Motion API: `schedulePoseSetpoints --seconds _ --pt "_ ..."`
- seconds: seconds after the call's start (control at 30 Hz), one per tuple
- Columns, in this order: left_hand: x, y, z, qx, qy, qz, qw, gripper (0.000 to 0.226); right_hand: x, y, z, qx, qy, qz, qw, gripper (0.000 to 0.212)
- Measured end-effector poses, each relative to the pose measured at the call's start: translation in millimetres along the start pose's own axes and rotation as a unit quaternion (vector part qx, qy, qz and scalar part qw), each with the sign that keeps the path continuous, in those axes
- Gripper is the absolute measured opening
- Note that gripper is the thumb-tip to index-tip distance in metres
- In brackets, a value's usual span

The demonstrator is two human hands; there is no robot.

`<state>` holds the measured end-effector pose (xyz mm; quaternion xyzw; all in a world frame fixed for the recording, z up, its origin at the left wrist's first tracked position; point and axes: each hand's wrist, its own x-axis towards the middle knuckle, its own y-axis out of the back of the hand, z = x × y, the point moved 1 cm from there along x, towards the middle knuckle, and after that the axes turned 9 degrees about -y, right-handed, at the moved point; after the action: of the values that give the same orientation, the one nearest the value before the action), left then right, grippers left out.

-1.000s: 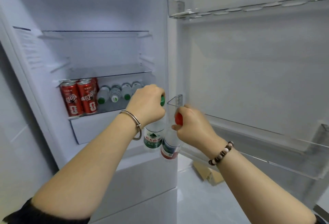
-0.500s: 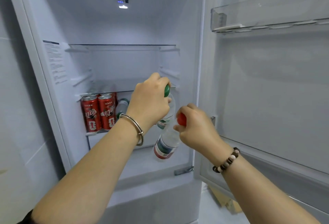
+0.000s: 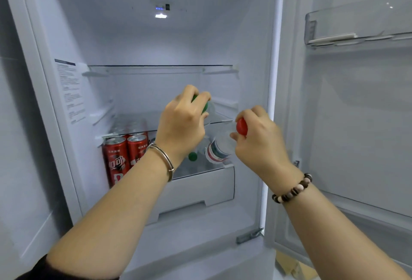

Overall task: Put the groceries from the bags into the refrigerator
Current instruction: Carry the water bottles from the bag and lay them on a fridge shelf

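Inside the open refrigerator (image 3: pixel 66 106), my left hand (image 3: pixel 181 123) grips the green cap of a water bottle (image 3: pixel 210 110), whose body is mostly hidden behind the hand. My right hand (image 3: pixel 259 140) holds a second clear bottle (image 3: pixel 219 147) by its red cap (image 3: pixel 242 126), tilted with its base pointing into the lower shelf. Both bottles hang at the front edge of the lower glass shelf (image 3: pixel 200 170), right of the red cans (image 3: pixel 124 157).
Another green-capped bottle (image 3: pixel 192 156) lies on the lower shelf behind my left wrist. Two glass shelves above hold nothing visible. A white drawer (image 3: pixel 200 190) sits below. The open door (image 3: pixel 356 123) with clear bins (image 3: pixel 356 25) stands at the right. Cardboard (image 3: pixel 292 266) lies on the floor.
Both hands have carried their bottles up and forward into the fridge cavity. The red-capped bottle has tipped further toward horizontal, its base now over the lower shelf.
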<state>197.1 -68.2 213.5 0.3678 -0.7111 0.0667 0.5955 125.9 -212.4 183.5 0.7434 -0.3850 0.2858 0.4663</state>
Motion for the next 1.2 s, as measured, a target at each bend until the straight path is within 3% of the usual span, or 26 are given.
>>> schedulePoseSetpoints --seconds 0.23,0.5,1.2 --pt "-7.5 -21.7 -40.6 -0.005 -0.005 0.024 1.0 0.031 18.2 -8.5 -8.9 0.018 0.027 0.107 0.994 0.023" --pt "-23.6 -48.3 -72.9 -0.005 0.009 -0.004 1.0 0.026 33.2 -26.9 -20.6 0.023 0.07 0.172 0.982 0.028" --pt "-52.8 -94.4 -122.3 0.044 0.097 -0.141 0.984 0.019 57.9 -108.3 -10.5 0.028 0.005 0.096 0.995 0.026"
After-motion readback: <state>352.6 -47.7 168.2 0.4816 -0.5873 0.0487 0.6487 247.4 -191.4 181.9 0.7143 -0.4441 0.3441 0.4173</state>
